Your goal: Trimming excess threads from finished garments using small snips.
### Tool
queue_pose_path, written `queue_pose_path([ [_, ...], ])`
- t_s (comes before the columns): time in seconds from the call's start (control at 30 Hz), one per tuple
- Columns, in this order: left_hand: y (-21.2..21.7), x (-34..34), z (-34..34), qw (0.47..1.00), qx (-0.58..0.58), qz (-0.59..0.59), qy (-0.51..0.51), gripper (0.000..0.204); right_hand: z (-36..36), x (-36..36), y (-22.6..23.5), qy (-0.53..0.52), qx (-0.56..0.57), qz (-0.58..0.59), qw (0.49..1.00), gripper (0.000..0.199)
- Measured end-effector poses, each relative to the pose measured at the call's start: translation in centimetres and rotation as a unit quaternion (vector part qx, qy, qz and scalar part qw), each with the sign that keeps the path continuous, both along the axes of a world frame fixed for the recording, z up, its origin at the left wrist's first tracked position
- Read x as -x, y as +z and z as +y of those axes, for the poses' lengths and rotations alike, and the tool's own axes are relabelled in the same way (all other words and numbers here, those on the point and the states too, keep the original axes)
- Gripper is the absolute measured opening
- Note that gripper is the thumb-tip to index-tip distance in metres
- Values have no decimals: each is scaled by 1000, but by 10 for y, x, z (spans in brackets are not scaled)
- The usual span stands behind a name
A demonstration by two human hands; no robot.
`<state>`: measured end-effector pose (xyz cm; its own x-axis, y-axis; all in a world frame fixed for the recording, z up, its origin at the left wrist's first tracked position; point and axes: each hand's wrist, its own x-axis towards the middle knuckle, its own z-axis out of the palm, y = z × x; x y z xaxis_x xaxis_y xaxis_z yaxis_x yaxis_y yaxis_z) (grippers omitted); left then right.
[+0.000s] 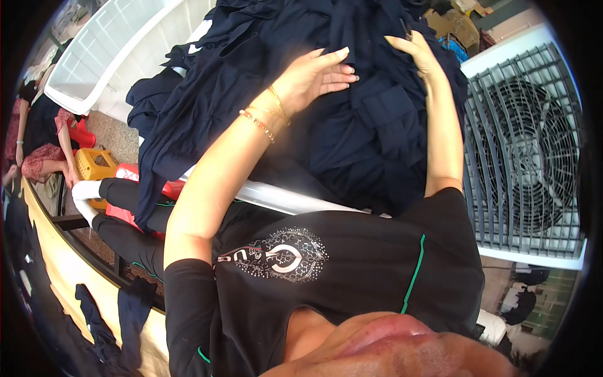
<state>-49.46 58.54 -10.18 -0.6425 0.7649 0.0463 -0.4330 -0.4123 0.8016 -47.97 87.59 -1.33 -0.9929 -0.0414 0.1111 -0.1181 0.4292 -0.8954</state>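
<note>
- The left hand (314, 76) lies flat on a big heap of dark navy garments (352, 125); its fingers are stretched out, close together, and press on the cloth without clamping anything.
- The right hand (418, 55) is at the far side of the heap, near the top. Its thumb points out, but the other fingers go into the folds, so I cannot tell if they pinch the cloth or only touch it.
- The heap sits on a white frame (282, 200), and some garments hang down over its near edge and its left edge, toward the floor.
- The cloth looks soft and limp, with many folds. One piece is probably light, but the whole heap is likely heavy and will sag and slide if it is pulled from one point.
- A good place to take hold seems to be a thick seam, a collar or a free edge of the top garment, with the other hand flat on the pile.
- A white plastic crate (119, 50) stands beyond the left side, and a big white fan (527, 157) at the right.
</note>
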Motion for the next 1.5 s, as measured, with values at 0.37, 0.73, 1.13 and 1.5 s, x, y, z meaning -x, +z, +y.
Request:
queue_pose_path([
  [0.37,-32,-80,-81,983,-91,-157,32,83,-204,-56,-17,188,271,-13,944,33],
  [0.73,-119,-164,-284,905,-91,-210,359,56,-408,-92,-20,547,346,-267,714,38],
  [1.13,-181,-375,-386,787,378,-216,438,45,-590,-157,-102,656,134,-200,716,64],
  [1.5,-118,-352,-374,765,635,107,-4,36,-512,9,-40,479,20,162,863,53],
])
